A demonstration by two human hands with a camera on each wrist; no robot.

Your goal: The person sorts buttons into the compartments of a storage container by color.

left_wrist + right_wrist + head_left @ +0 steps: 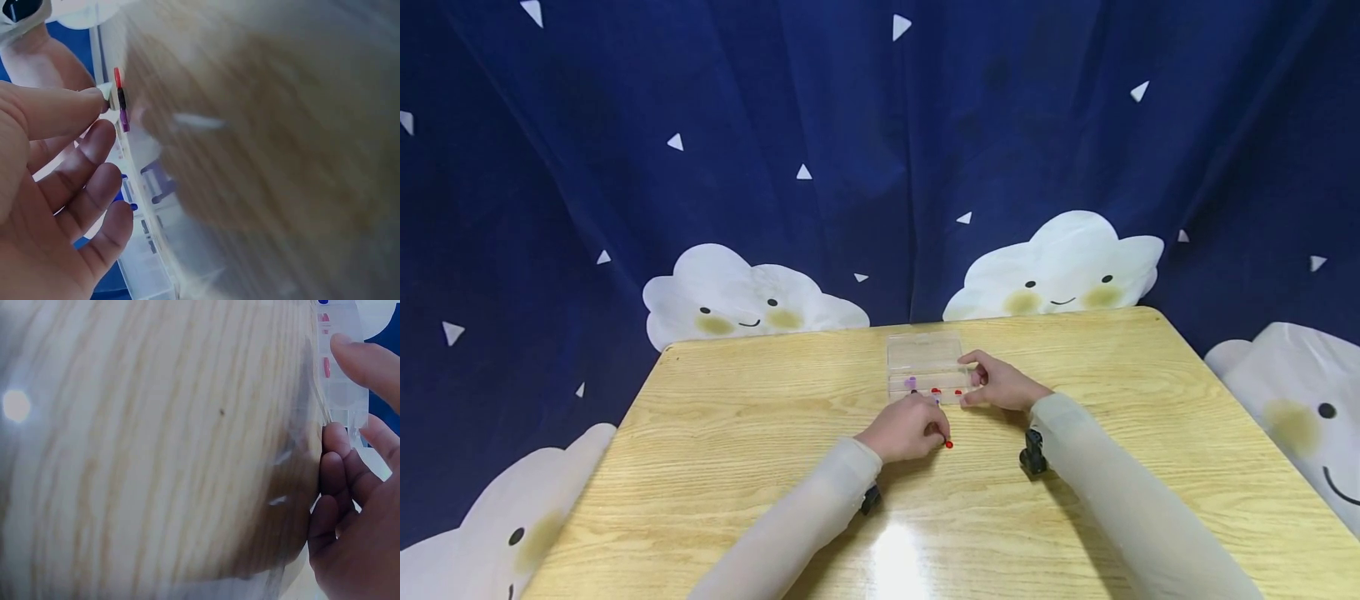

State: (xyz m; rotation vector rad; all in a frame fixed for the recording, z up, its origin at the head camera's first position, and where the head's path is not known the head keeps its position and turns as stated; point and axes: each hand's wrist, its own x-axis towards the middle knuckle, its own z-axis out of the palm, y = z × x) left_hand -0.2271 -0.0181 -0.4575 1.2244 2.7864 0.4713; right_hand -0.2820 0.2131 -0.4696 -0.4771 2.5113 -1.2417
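A clear plastic box (925, 353) with its lid raised stands near the table's back edge. Small red (936, 391) and purple pieces (912, 382) lie in its front part. My left hand (908, 427) is in front of the box, thumb and fingertips pinching a small piece that looks red, black and purple (121, 100). Its exact kind is too small to tell. The other left fingers are loosely bent. At the box's right end, my right hand (1002, 384) grips the side, with the thumb (359, 359) along the front and the fingers around the end.
A light wooden table (760, 400) carries everything. Behind it hangs a dark blue curtain (850, 125) with white clouds and triangles. Black wrist cameras (1033, 454) stick out below both sleeves. Glare brightens the front of the table.
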